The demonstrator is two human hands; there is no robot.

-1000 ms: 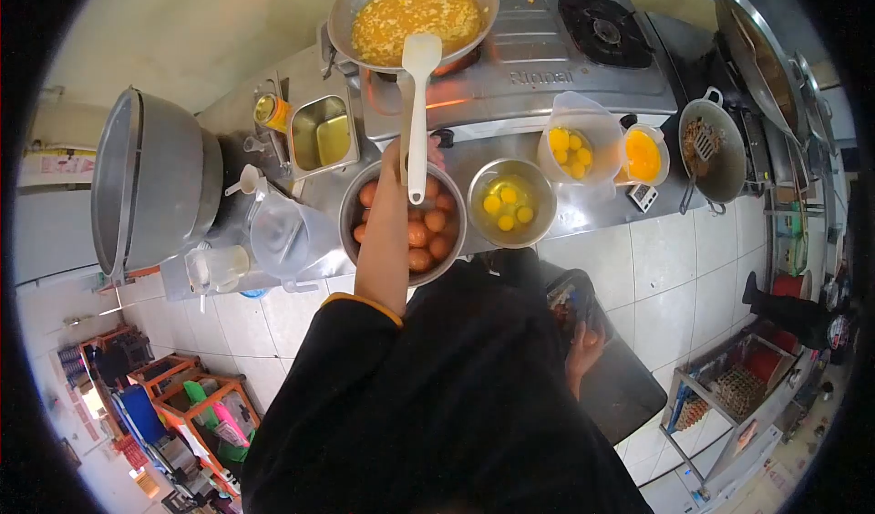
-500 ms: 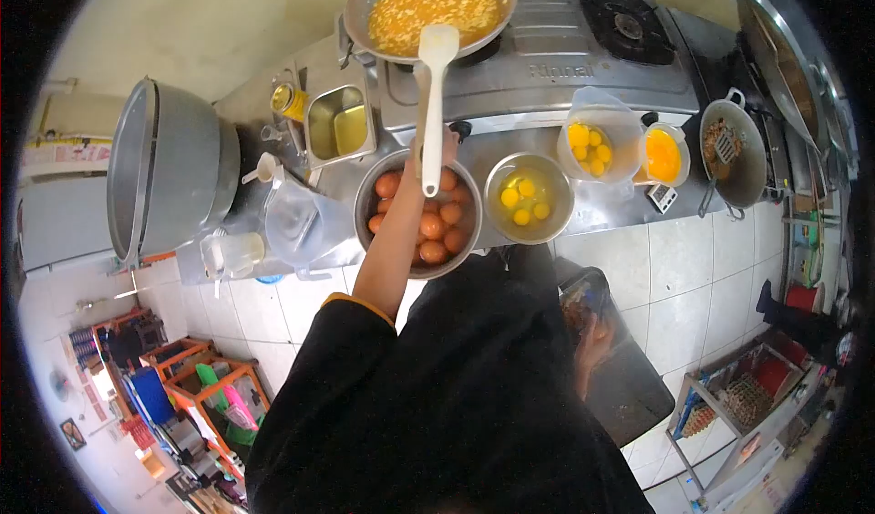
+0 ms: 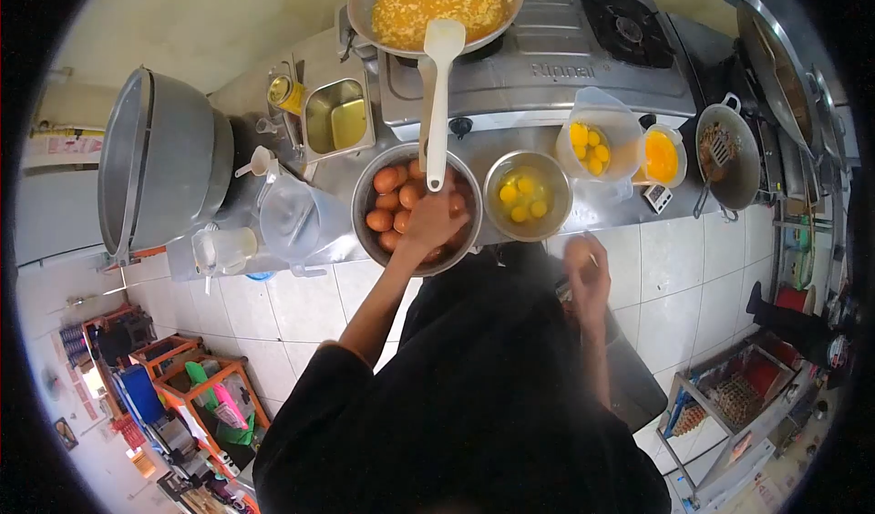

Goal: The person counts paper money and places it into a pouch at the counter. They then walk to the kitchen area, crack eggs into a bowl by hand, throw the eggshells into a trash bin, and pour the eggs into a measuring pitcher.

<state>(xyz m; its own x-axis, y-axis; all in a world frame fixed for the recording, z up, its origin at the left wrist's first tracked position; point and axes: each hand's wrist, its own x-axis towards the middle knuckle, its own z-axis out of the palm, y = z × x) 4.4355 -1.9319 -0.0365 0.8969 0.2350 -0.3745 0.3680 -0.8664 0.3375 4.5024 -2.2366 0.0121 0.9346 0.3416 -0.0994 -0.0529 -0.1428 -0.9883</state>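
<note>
My left hand (image 3: 436, 222) reaches into a metal bowl (image 3: 359, 221) full of brown eggs (image 3: 386, 180), its fingers apart and touching the eggs. My right hand (image 3: 588, 275) is raised just right of the counter's front edge; it is smeared by motion, and a brownish round shape at its fingers is unclear. Between the hands, a smaller steel bowl (image 3: 558, 221) holds several cracked eggs with whole yolks (image 3: 520, 213). A pale spatula (image 3: 439, 104) lies across the egg bowl and the rim of a pan (image 3: 358, 13) holding orange-yellow liquid.
Behind the bowls stands a gas stove (image 3: 547, 58). To the right are a clear jug (image 3: 623, 136) with yolks, a cup of beaten egg (image 3: 662, 157) and a dark wok (image 3: 740, 181). A large grey pot (image 3: 173, 168) stands left; a black bin (image 3: 633, 391) is below.
My left hand has come back from the stove's front knob into the bowl of eggs. My right hand has risen from over the black bin toward the counter edge.
</note>
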